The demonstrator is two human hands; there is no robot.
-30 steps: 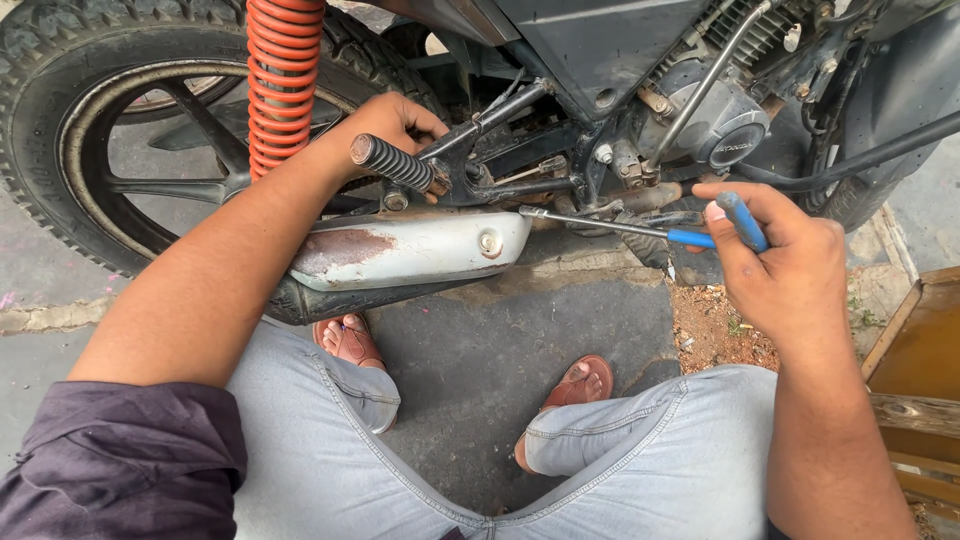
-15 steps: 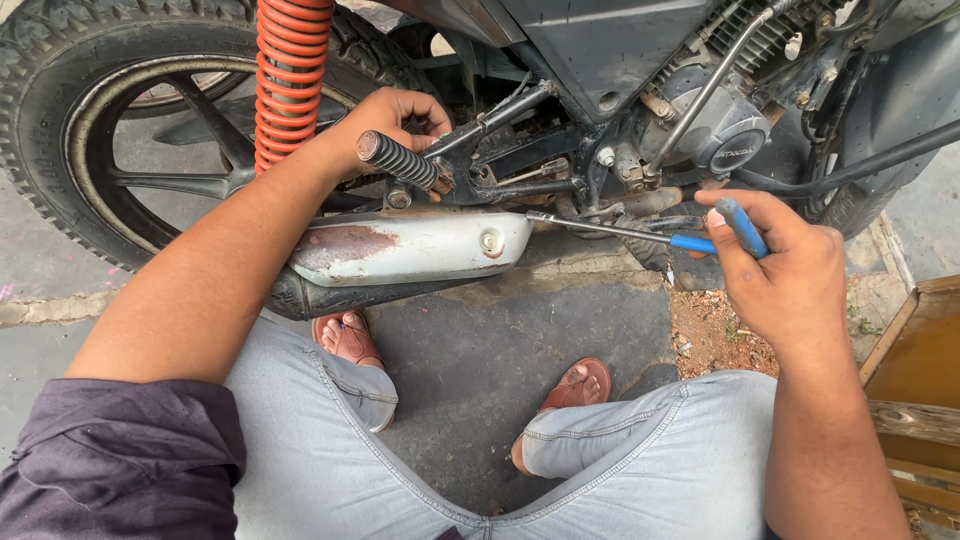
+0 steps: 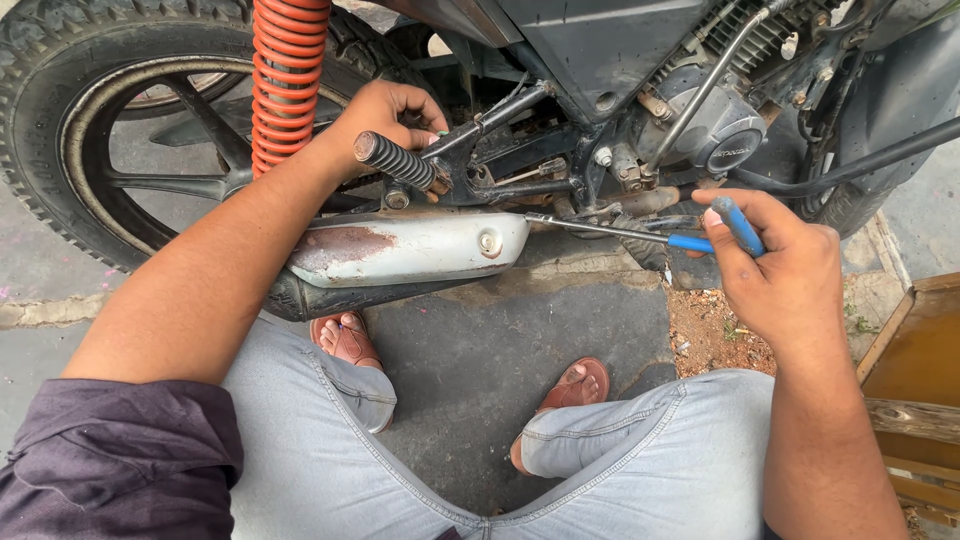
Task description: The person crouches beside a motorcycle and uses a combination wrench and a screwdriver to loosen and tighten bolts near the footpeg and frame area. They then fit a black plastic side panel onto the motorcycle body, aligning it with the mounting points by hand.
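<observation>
My left hand [image 3: 385, 115] reaches behind the ribbed black footpeg [image 3: 397, 160] of a motorcycle and grips the frame bracket there. My right hand [image 3: 785, 270] holds a blue-handled T-shaped wrench [image 3: 725, 235]. Its long steel shaft [image 3: 600, 228] runs left to a fitting just above the silver exhaust heat shield [image 3: 410, 250]. The engine case [image 3: 715, 140] sits above the shaft. I am squatting, with my knees and sandalled feet [image 3: 575, 385] below the bike.
An orange coil shock absorber [image 3: 290, 75] stands upright beside the rear wheel [image 3: 90, 130]. A black hose [image 3: 850, 170] crosses the right side. A wooden crate [image 3: 920, 370] sits at the right edge. The ground is paved, with a patch of dirt [image 3: 705, 325].
Both hands keep their grip. The view has shifted slightly, and my right hand with the wrench sits a little lower and to the right.
</observation>
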